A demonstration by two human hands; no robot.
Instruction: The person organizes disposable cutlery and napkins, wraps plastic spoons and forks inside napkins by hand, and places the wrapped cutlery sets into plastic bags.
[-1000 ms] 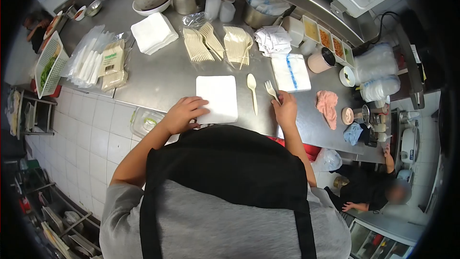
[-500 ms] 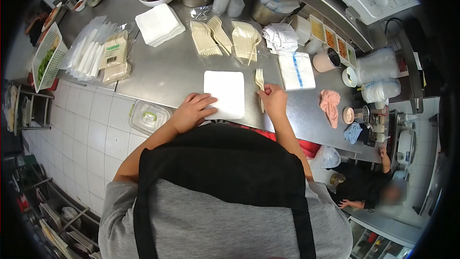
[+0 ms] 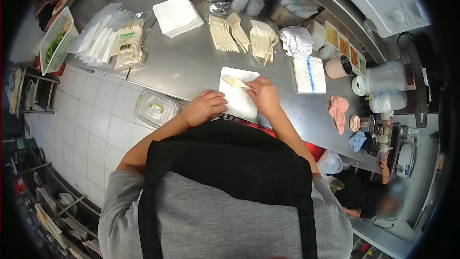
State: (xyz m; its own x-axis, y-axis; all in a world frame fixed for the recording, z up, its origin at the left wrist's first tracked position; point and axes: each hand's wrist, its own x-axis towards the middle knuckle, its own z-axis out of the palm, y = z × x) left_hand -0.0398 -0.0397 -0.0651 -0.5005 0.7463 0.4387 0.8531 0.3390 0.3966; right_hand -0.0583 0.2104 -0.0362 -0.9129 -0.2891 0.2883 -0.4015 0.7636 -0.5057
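A square white paper napkin [image 3: 235,101] lies on the steel counter in front of me. My right hand [image 3: 264,97] is closed on the handle of a cream disposable fork [image 3: 234,81], holding it slanted over the napkin's upper half. The fork's head points left, and its tines are hard to make out. My left hand [image 3: 206,108] rests at the napkin's left edge, fingers stretched out. Farther back are a bag of cream forks [image 3: 222,36] and another bag of cream cutlery [image 3: 262,41]. A stack of white napkins [image 3: 178,17] lies to their left.
At the right are a blue-striped white packet [image 3: 310,74], a pink cloth [image 3: 338,113] and a pink-filled tub [image 3: 338,67]. Wrapped cutlery [image 3: 96,45] lies at the left, beyond a lidded plastic box [image 3: 156,109]. Another person [image 3: 366,192] is at the lower right.
The fork went from the counter beside the napkin to a slanted position over it, carried leftward by my right hand. My left hand stays at the napkin's edge. The whole view shifted slightly.
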